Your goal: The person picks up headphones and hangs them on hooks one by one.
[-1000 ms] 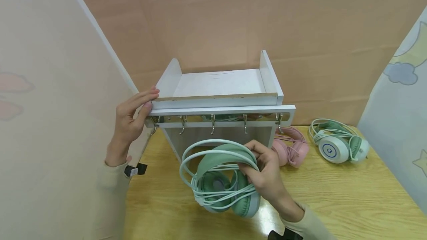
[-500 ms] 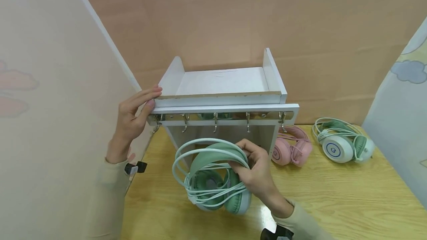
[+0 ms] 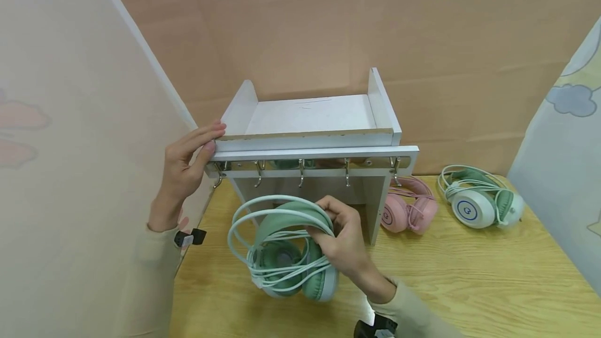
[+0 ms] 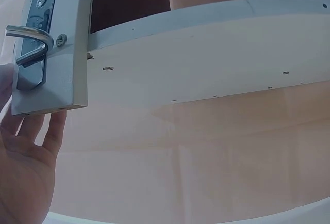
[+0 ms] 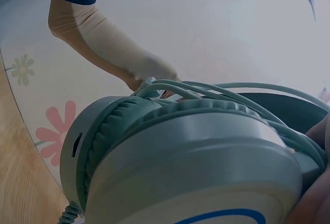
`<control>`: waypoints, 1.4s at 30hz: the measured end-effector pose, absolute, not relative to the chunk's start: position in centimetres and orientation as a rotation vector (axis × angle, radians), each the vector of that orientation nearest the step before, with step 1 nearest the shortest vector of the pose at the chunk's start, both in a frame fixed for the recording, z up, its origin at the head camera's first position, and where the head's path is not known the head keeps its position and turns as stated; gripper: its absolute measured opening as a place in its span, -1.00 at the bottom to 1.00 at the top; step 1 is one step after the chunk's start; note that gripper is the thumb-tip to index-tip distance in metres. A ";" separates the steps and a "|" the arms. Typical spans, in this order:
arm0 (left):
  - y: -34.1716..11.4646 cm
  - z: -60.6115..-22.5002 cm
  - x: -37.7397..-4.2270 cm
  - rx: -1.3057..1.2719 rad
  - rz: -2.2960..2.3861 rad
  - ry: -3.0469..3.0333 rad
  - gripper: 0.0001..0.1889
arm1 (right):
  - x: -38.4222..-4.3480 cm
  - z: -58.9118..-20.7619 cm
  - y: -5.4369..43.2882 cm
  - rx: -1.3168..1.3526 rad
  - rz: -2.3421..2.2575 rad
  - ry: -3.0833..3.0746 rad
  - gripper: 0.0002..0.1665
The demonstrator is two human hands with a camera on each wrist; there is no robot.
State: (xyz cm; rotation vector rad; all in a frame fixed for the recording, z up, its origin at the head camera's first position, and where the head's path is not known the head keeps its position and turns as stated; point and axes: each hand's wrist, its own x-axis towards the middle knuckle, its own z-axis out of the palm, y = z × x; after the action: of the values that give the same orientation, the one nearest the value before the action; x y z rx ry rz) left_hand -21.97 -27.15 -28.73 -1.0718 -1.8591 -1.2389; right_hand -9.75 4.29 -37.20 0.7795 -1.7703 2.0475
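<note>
My right hand (image 3: 343,236) grips a pair of green and white headphones (image 3: 287,214) by the headband and the loops of its pale cable. In the head view they hang below and in front of a white shelf unit (image 3: 314,113). Along the unit's front runs a rail (image 3: 324,153) with several metal hooks (image 3: 301,173), which bear nothing. At the rail's left end my left hand (image 3: 185,166) holds the board, thumb in front and fingers over the shelf corner. The right wrist view shows the headphones' ear cups (image 5: 196,152) close up; that hand is mostly out of frame.
Pink headphones (image 3: 394,213) lie on the wooden table (image 3: 469,270) just right of the unit. Farther right lie more green and white headphones (image 3: 471,210). A pale panel (image 3: 84,119) stands close on the left, and a brown backdrop (image 3: 422,40) rises behind.
My right hand has carried the green headphones to the left, away from the pink pair and below the hooks. My left hand keeps its hold on the rail's end.
</note>
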 end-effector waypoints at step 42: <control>-27.2 -28.7 -22.0 -1.084 -1.222 -1.889 -0.68 | -11.4 -36.1 1.1 0.764 2.040 -1.808 -0.88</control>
State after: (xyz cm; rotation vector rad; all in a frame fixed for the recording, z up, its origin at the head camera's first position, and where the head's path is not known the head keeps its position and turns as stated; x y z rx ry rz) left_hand -21.99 -27.24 -28.71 -1.0840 -1.8887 -1.2221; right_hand -11.36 1.08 -36.05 0.7644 -1.8084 2.0396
